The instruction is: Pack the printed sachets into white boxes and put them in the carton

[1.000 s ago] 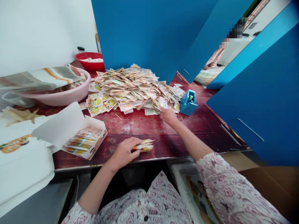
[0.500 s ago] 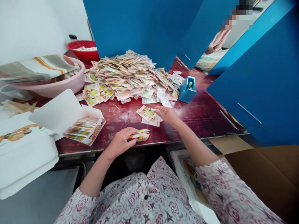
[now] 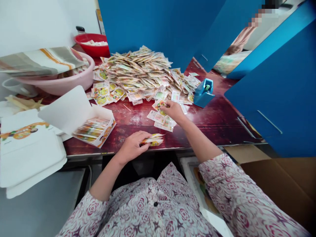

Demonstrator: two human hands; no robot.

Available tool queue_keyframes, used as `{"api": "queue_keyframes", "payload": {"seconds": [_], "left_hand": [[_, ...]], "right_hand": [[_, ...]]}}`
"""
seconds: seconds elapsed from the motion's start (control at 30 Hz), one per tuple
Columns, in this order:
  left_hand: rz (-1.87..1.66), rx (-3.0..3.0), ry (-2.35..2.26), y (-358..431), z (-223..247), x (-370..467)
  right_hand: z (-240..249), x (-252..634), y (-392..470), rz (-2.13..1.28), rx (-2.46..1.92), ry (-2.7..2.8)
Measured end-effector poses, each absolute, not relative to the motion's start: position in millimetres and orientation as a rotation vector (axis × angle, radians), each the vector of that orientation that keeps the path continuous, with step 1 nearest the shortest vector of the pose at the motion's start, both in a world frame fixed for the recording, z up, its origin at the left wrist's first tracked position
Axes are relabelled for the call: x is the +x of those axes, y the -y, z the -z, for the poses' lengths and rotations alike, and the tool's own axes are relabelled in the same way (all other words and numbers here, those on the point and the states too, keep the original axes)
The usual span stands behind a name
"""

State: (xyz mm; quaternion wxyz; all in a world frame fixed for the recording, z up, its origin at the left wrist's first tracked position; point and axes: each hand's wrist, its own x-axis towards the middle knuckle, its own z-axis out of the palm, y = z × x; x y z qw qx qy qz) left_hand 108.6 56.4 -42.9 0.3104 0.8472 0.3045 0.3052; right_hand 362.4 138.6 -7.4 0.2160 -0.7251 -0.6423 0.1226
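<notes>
My left hand (image 3: 134,145) is closed round a small stack of sachets (image 3: 156,140) at the table's front edge. Farther out, my right hand (image 3: 174,111) pinches one printed sachet (image 3: 159,105) by its side. Just below that hand lie a few loose sachets (image 3: 164,122) on the dark red table. Behind them rises a large heap of sachets (image 3: 143,74). To the left of my left hand stands an open white box (image 3: 108,130) with its lid up, and a row of sachets (image 3: 90,130) is packed inside it.
A blue tape dispenser (image 3: 203,93) stands right of the heap. Flat white cartons (image 3: 29,154) are stacked at the left. Behind are a pink basin (image 3: 81,79) under a striped cloth and a red basin (image 3: 96,49). Blue panels (image 3: 276,98) border the table; a person's sleeve (image 3: 240,41) shows beyond.
My right hand has taken hold of the top sachet from the loose ones and moved it away toward the heap. My left hand keeps its stack. The whole view has shifted slightly.
</notes>
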Motion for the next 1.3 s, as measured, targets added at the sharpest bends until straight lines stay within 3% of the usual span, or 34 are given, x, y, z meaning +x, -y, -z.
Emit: {"api": "queue_keyframes", "payload": {"seconds": [0.37,0.93,1.13,1.3], "left_hand": [[-0.827,2.238,-0.833,-56,46,109],[-0.884,2.365,-0.711,-54,41,107],[-0.893,2.255,-0.845,-54,49,105],[-1.062,2.309,-0.911,-56,52,108]], "right_hand": [[8,339,-140,-0.172,-2.231,2.275],[0,340,-115,-0.328,-1.672,1.918],[-3,319,-68,-0.61,-1.526,2.322],[8,306,-51,-0.503,-1.454,2.358]]}}
